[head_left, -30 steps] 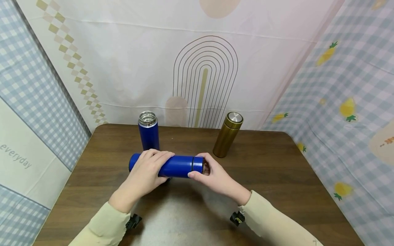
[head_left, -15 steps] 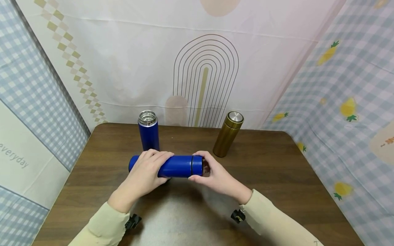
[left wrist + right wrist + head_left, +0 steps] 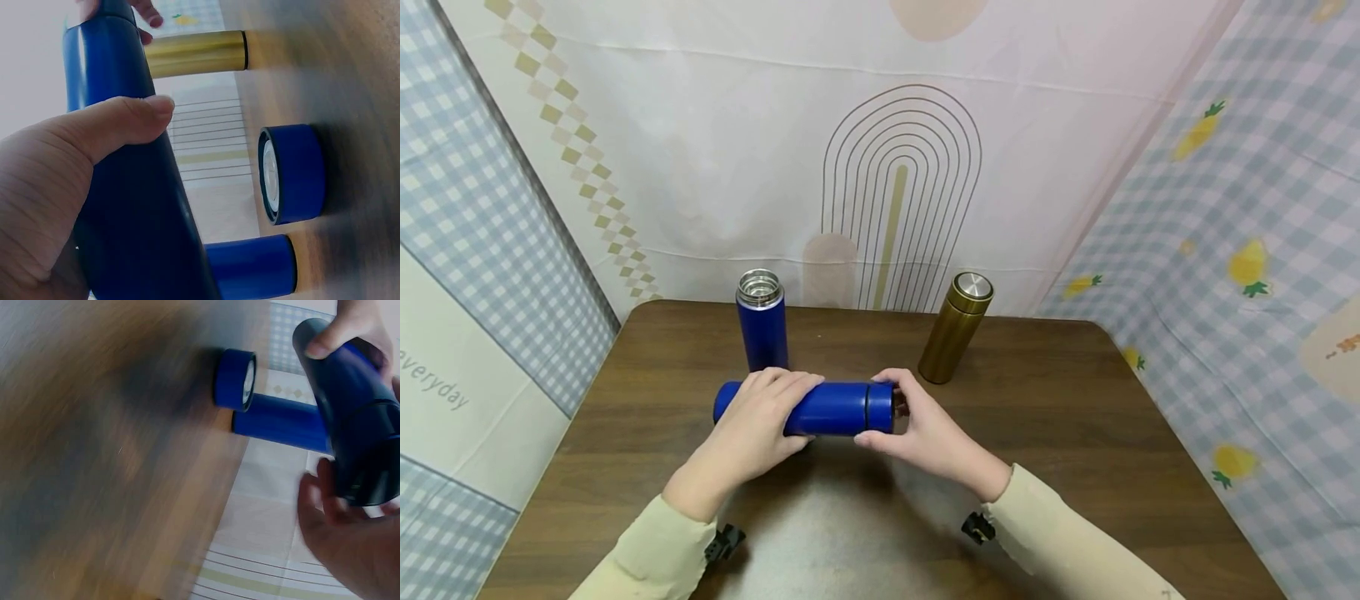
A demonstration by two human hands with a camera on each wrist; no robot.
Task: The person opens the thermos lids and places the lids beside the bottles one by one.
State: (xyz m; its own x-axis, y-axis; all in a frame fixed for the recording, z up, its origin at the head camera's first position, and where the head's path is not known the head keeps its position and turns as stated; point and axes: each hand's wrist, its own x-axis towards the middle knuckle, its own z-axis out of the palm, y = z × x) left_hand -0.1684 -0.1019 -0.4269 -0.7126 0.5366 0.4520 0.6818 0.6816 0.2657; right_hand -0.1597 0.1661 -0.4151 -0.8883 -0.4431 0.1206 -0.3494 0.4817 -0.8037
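Observation:
A blue thermos flask [image 3: 835, 410] is held lying sideways above the table. My left hand [image 3: 751, 427] grips its body from above, thumb on the near side. At its right end, my right hand [image 3: 928, 435] has thumb and fingers around the blue lid [image 3: 881, 408], which is set off by a dark seam. The right wrist view shows those fingers blurred near the lid's dark end. Behind the left hand stands a second blue thermos flask [image 3: 765, 332] with its steel mouth uncovered. A loose blue lid [image 3: 301, 172] rests on the table below the held flask.
A gold thermos flask [image 3: 953, 333] with a silver-topped lid stands at the back right of the brown wooden table [image 3: 1045, 417]. Printed cloth [image 3: 730, 167] hangs behind the table, and checked cloth [image 3: 1247, 208] hangs along the right side.
The right thumb and fingers shift slightly at the lid, and the held flask sits a touch lower. My left hand keeps its grip; the standing flasks stay put.

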